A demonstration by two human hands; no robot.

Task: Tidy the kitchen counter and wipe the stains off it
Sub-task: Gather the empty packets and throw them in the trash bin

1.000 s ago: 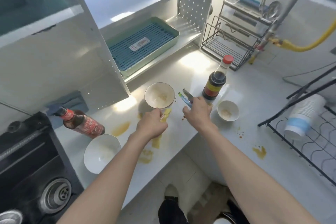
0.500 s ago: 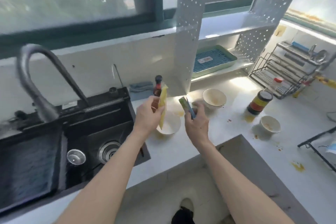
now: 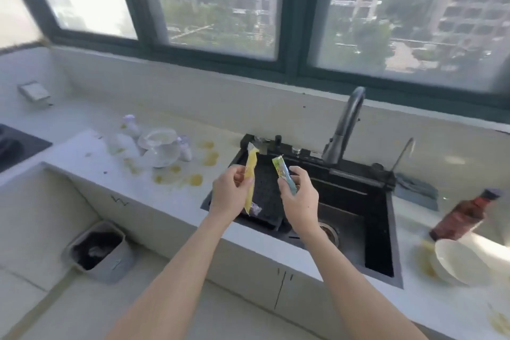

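Note:
My left hand (image 3: 230, 193) grips a long yellow wrapper (image 3: 250, 179) held upright. A green and blue wrapper (image 3: 284, 175) is pinched in my right hand (image 3: 299, 201). Both hands hover over the left part of the black sink (image 3: 356, 210). Yellow stains (image 3: 193, 179) spot the white counter (image 3: 91, 157) left of the sink, beside a pile of stacked bowls and small white bottles (image 3: 160, 146). More yellow stains (image 3: 425, 265) lie at the right beside a white bowl (image 3: 461, 262).
A grey bin (image 3: 99, 250) with a dark liner stands on the floor at lower left. A dark sauce bottle (image 3: 463, 215) stands right of the sink, a grey-blue cloth (image 3: 416, 190) behind it. The dark faucet (image 3: 345, 130) rises behind the sink. A black hob edge (image 3: 16, 146) is far left.
My view has swung left from the shelf area to the sink and the left counter. Both hands lifted the wrappers off the counter and carried them over the sink.

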